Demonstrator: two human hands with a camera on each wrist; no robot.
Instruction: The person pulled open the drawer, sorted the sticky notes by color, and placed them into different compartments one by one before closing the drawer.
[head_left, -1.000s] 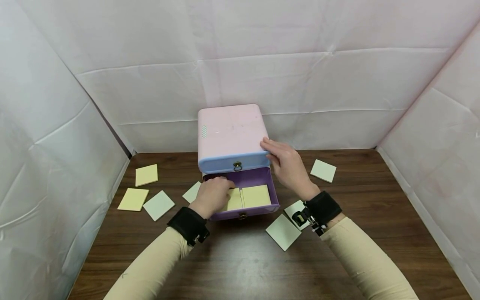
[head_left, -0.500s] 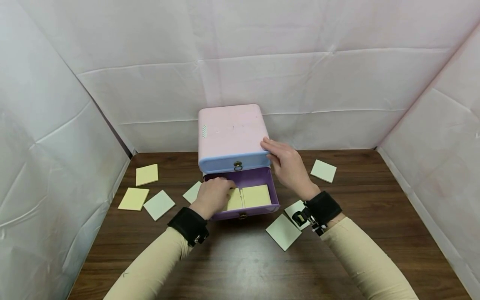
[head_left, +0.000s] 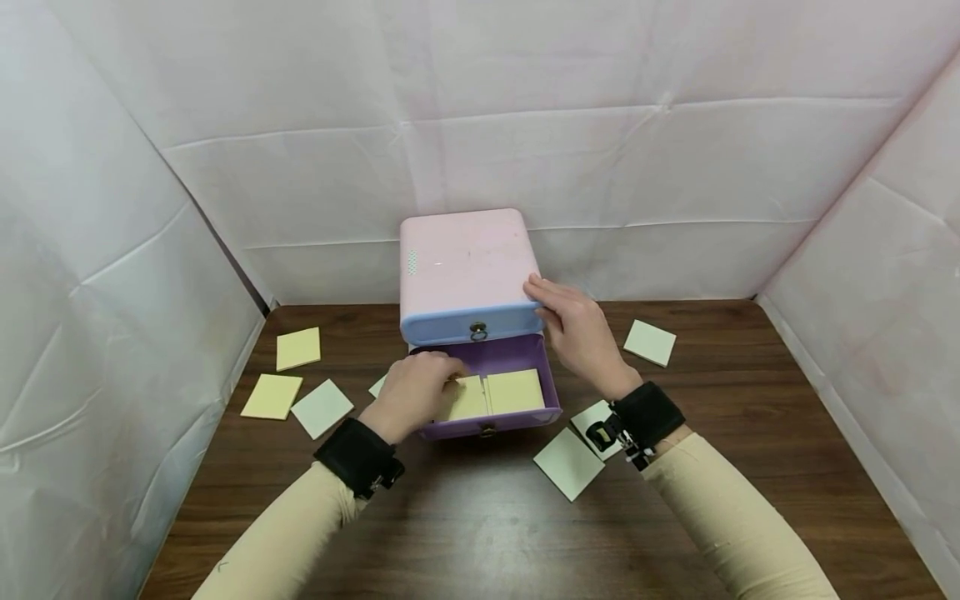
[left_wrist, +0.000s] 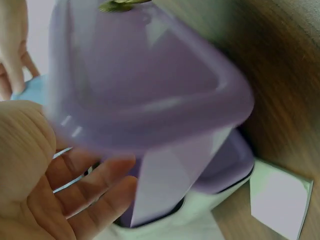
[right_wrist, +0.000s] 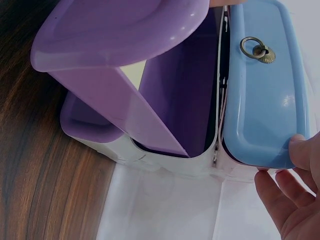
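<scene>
Dark wood table point(head_left: 480, 533), white sheeted walls. Right hand point(head_left: 577, 333) lies flat-fingered against the pink cabinet point(head_left: 465, 267), apparently bracing it. Left hand point(head_left: 412, 396) reaches into the open purple drawer point(head_left: 517, 354), fingers curled over a yellow notepad point(head_left: 467, 398); grip unclear.

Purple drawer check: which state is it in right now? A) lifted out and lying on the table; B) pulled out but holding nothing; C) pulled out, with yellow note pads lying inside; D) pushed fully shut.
C: in the head view the purple drawer sticks out below the shut blue drawer, and two yellow note pads lie side by side inside it.
</scene>
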